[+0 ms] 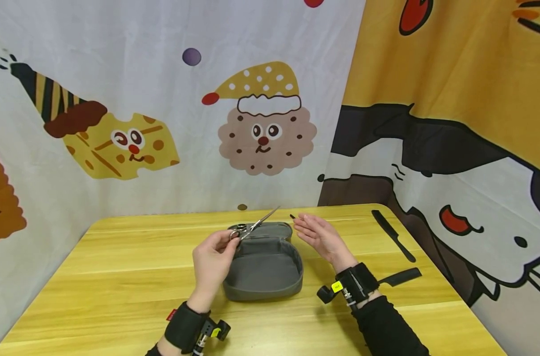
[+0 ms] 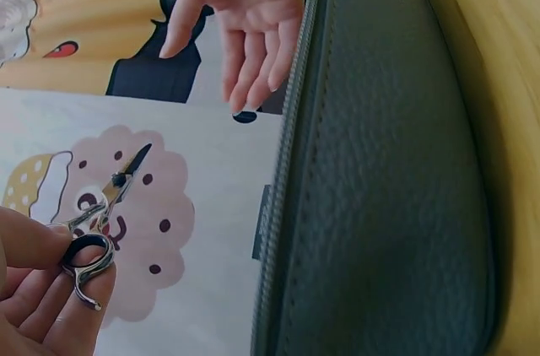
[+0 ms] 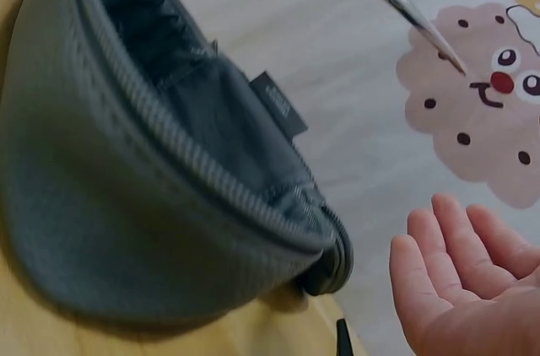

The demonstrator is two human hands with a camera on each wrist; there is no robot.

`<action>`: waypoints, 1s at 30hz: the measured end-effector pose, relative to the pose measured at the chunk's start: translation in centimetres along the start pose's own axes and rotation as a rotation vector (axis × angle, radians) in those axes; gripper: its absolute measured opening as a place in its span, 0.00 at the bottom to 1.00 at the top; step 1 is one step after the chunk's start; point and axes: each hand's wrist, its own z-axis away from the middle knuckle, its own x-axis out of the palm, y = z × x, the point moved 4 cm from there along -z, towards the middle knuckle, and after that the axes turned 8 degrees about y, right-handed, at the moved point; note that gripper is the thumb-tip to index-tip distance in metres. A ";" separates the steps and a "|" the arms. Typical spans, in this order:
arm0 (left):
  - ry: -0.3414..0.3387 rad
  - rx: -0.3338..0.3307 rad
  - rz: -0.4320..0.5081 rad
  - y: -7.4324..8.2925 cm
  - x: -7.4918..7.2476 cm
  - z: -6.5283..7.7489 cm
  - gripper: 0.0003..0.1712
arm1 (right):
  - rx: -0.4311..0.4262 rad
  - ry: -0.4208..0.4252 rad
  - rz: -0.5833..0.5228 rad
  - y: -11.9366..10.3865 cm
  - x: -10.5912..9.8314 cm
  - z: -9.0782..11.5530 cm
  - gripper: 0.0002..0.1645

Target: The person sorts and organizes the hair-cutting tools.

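My left hand (image 1: 213,262) pinches a pair of silver hairdressing scissors (image 1: 258,224) by the finger rings, blades pointing up and away to the right. In the left wrist view the scissors (image 2: 118,180) show a curved finger rest on one ring. A grey zip case (image 1: 263,292) stands unzipped below them, its lid folded back at the far side. Nothing shows inside its main compartment in the head view. To the right of the case, my right hand (image 1: 321,235) is raised with fingers extended and palm turned toward the case, holding nothing.
At the table's right side lie a black comb (image 1: 392,235) and a second black comb (image 1: 403,277), partly covered by the right wrist. A thin black tip (image 1: 292,216) shows just beyond the right fingertips. A printed curtain (image 1: 163,198) hangs behind the table (image 1: 118,277).
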 end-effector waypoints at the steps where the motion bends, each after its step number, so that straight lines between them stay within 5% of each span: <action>1: 0.000 -0.009 0.000 -0.2 -0.1 0.0 0.10 | 0.004 0.006 0.007 0.1 -0.2 -0.1 0.33; 13: -0.023 -0.099 -0.022 -1.7 -1.2 -0.2 0.08 | 0.067 0.064 0.109 1.2 -1.9 -1.3 0.34; 30: -0.110 -0.325 0.020 -3.7 -1.6 0.1 0.08 | 0.175 0.053 0.279 2.7 -2.7 -3.1 0.37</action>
